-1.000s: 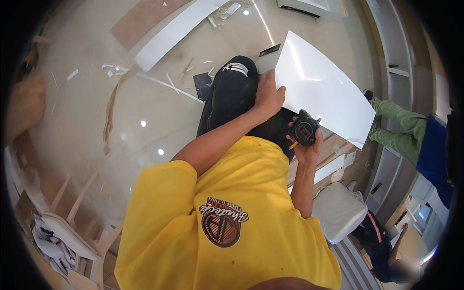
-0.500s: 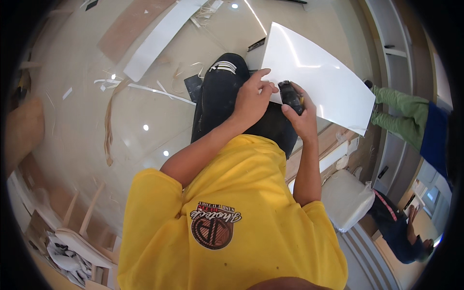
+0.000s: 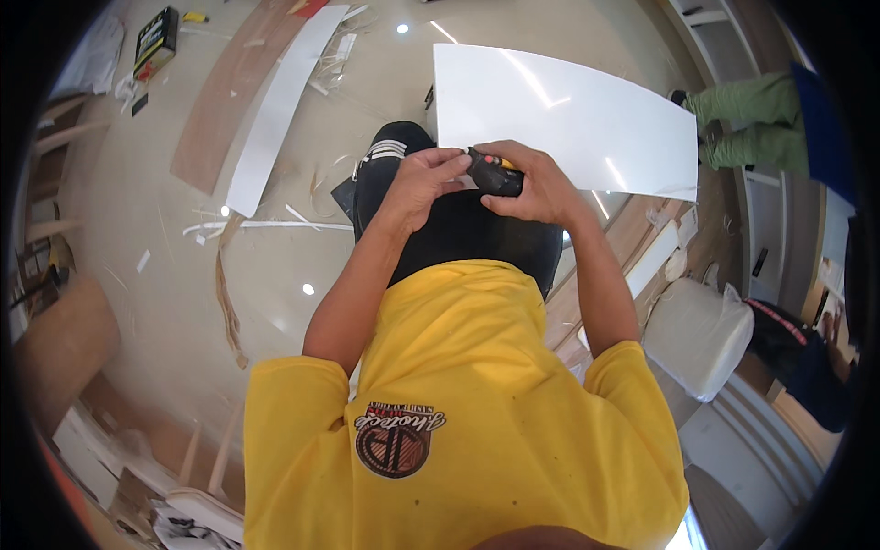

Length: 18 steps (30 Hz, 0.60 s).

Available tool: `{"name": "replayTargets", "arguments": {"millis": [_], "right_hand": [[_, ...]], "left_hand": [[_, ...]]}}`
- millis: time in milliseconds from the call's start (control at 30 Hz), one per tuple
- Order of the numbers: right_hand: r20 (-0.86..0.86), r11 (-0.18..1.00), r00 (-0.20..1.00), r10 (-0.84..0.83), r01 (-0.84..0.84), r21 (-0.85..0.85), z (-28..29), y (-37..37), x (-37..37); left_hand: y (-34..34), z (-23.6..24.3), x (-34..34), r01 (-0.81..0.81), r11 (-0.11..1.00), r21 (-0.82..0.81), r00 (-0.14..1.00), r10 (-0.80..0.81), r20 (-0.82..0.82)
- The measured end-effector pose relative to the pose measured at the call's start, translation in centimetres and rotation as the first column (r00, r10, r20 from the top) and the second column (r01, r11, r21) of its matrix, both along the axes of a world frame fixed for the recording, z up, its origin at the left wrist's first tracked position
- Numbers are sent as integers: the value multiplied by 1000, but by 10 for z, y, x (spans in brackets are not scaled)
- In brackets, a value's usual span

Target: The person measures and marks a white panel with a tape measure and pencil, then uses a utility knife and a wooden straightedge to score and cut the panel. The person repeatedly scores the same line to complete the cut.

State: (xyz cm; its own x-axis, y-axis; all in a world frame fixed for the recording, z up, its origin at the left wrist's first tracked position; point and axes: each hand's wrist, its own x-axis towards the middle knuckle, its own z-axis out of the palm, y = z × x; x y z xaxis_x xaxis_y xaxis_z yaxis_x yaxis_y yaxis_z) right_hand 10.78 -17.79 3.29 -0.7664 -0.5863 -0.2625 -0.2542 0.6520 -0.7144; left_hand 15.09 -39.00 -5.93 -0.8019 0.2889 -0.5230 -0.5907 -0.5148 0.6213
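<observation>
A small black hand tool (image 3: 496, 174) with a yellow patch and a red spot lies in the grip of my right hand (image 3: 541, 183), over my dark-trousered lap. Its exact kind cannot be made out. My left hand (image 3: 423, 188) is closed in a pinch at the tool's left end; whatever sits between those fingertips is too small to name. Just beyond both hands, a large glossy white panel (image 3: 568, 115) stretches away to the right, its near left corner by my fingers.
A long white strip panel (image 3: 284, 110) and a brown board (image 3: 225, 101) lie on the floor at left, among thin offcut strips (image 3: 266, 225). A black box (image 3: 157, 41) is far left. At right are a person in green trousers (image 3: 752, 124) and a plastic-wrapped bundle (image 3: 698, 335).
My right hand has turned the tool so it points left and brought it left. My left hand has gone from loosely spread fingers to a pinch at its end. The view has shifted.
</observation>
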Motion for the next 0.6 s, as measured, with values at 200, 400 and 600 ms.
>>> {"name": "replayTargets", "arguments": {"millis": [200, 400, 600], "right_hand": [[-219, 978, 976, -5, 50, 203, -2, 51, -41], [-396, 861, 918, 24, 182, 474, -16, 100, -78], [-448, 882, 893, 37, 182, 436, -29, 114, -73]], "left_hand": [[-10, -15, -50, -210, 905, -370, 977, 203, -60], [-3, -49, -98, -434, 634, -640, 900, 341, -273], [31, -60, -84, -555, 476, -682, 830, 367, -419]]}}
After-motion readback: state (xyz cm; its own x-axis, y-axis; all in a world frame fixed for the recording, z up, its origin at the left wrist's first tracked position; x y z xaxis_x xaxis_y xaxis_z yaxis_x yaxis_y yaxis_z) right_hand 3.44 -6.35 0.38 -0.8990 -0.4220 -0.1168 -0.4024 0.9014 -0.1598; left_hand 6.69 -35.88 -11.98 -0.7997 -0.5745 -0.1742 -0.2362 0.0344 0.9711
